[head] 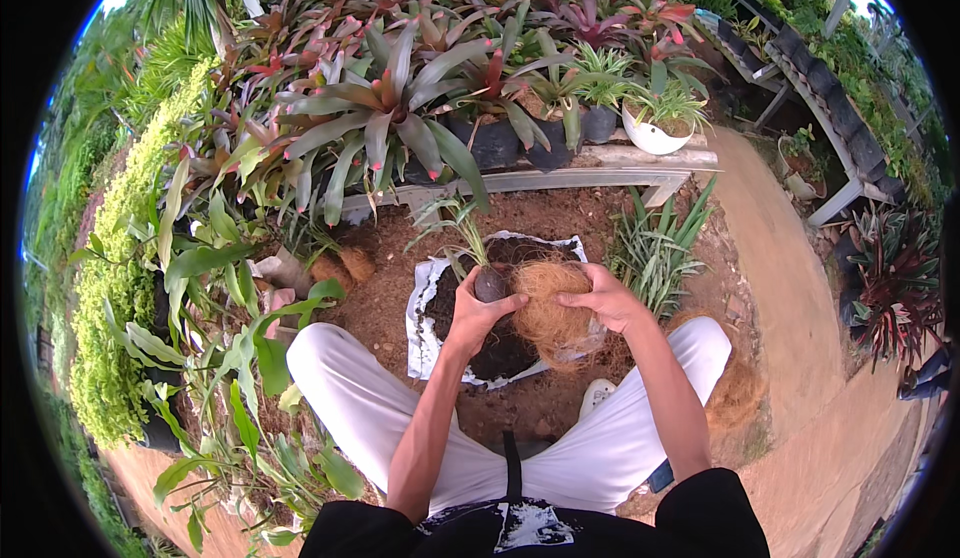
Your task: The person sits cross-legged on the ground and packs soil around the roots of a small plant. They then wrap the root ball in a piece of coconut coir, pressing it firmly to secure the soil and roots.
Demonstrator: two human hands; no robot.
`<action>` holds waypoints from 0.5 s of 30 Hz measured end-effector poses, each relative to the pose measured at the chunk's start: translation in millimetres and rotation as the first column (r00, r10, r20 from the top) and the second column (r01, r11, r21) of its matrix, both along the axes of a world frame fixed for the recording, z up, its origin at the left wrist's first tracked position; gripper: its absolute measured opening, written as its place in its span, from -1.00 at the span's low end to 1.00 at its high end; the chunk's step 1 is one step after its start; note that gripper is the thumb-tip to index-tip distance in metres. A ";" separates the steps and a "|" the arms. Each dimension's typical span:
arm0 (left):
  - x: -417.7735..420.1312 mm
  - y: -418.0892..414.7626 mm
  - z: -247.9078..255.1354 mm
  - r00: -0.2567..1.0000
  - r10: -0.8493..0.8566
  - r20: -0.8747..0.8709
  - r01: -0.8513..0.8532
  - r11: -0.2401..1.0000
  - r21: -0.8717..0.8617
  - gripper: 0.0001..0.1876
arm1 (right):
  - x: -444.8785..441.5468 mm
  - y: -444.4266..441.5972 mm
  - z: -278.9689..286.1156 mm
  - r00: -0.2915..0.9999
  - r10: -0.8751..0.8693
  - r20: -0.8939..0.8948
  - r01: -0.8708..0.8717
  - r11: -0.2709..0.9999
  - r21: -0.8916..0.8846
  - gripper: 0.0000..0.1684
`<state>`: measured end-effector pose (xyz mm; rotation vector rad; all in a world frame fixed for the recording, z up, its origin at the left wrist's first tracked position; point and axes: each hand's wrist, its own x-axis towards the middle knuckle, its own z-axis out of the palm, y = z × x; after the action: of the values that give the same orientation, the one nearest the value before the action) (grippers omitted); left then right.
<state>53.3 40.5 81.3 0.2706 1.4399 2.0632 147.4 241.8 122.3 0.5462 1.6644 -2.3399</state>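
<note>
My left hand is closed around the dark, rounded root ball of a small plant with narrow leaves, which stand up and lean left. Its thumb points toward a loose wad of brown coconut fibre. On the wad's right side, my right hand grips the fibre, thumb in front. Both hands are above an opened white plastic sack that holds dark soil. The root ball and the fibre are side by side; whether they touch is hard to tell.
A bench with potted bromeliads and a white pot stands ahead. Leafy plants crowd the left. More fibre lies beside my right knee, and a strap-leaved plant grows right of the sack. Another person's legs show far right.
</note>
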 end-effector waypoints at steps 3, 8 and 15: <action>-4.6 -2.5 -4.6 0.996 0.065 0.056 -0.065 0.998 -0.008 -0.52 | -0.8 1.2 6.2 0.997 -0.073 -0.014 0.074 0.993 0.089 -0.23; -11.5 -13.7 -15.2 0.969 0.069 0.238 -0.075 0.997 0.014 -0.34 | 9.2 16.1 26.7 0.983 0.148 -0.110 -0.143 0.988 0.052 -0.21; 5.6 1.1 -5.1 0.970 -0.096 0.223 0.074 0.992 0.105 -0.22 | -19.3 -16.6 -5.1 0.956 0.089 -0.281 0.016 0.936 0.351 -0.25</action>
<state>58.9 41.5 76.2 0.1264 1.1745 2.0230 128.2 225.2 117.2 0.2249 2.2289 -2.1906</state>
